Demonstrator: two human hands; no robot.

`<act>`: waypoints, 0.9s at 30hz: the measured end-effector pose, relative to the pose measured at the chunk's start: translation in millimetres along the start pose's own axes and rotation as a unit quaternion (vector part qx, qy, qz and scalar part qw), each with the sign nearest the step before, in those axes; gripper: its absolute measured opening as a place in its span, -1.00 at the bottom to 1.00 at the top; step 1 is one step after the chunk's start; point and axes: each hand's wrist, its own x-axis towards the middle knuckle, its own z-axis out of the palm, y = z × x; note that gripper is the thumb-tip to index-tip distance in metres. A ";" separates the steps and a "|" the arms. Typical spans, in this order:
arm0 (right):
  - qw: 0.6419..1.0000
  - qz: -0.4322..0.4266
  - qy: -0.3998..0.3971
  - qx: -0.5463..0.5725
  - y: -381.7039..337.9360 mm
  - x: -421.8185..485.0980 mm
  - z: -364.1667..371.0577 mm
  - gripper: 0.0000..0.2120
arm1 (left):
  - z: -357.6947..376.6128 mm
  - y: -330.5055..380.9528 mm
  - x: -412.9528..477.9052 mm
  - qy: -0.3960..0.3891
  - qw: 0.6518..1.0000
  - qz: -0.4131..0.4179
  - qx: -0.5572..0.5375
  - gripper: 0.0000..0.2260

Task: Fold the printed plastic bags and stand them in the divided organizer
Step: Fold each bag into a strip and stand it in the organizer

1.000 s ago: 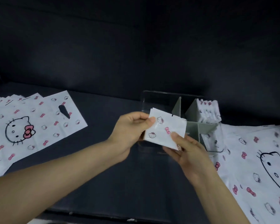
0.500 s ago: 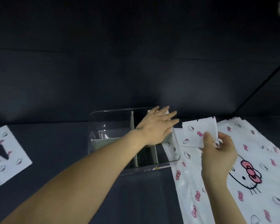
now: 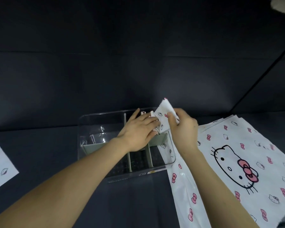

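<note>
A clear plastic organizer (image 3: 92, 129) with grey dividers (image 3: 130, 160) stands on the dark table. My right hand (image 3: 183, 127) pinches a folded white printed bag (image 3: 164, 119) above the organizer's far right compartment. My left hand (image 3: 138, 130) reaches into that compartment with straight fingers, pressing against the folded bags (image 3: 152, 115) standing there. A stack of flat printed bags (image 3: 237, 162) lies to the right of the organizer.
Another flat printed bag (image 3: 2, 167) lies at the left edge of the table. A dark backdrop rises behind the organizer. The organizer's left and near compartments hold nothing I can see.
My right hand has carried the folded bag left, from over the flat stack to above the organizer's far right compartment. My left hand stays inside that compartment.
</note>
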 end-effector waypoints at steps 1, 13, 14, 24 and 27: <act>1.000 -0.013 -0.012 -0.020 2.1 2.3 4.5 -0.82 | 1.6 0.2 -0.3 0.003 1.000 -0.001 -0.001 -0.57; 0.986 -0.007 0.038 -0.162 7.9 -3.0 25.5 -0.62 | 22.3 -6.4 -15.0 0.046 0.997 0.002 -0.066 -0.43; 0.984 0.013 -0.003 -0.180 9.2 -3.3 28.0 -0.62 | 23.1 -6.4 -15.4 0.045 0.997 0.001 -0.067 -0.44; 0.967 0.011 0.005 -0.256 12.9 -11.9 40.1 -0.64 | 22.8 -6.1 -22.2 0.064 0.995 -0.018 -0.072 -0.55; 0.961 0.068 -0.054 -0.262 13.9 -12.9 43.0 -0.61 | 18.9 -11.1 -35.5 0.068 0.995 -0.008 -0.070 -0.53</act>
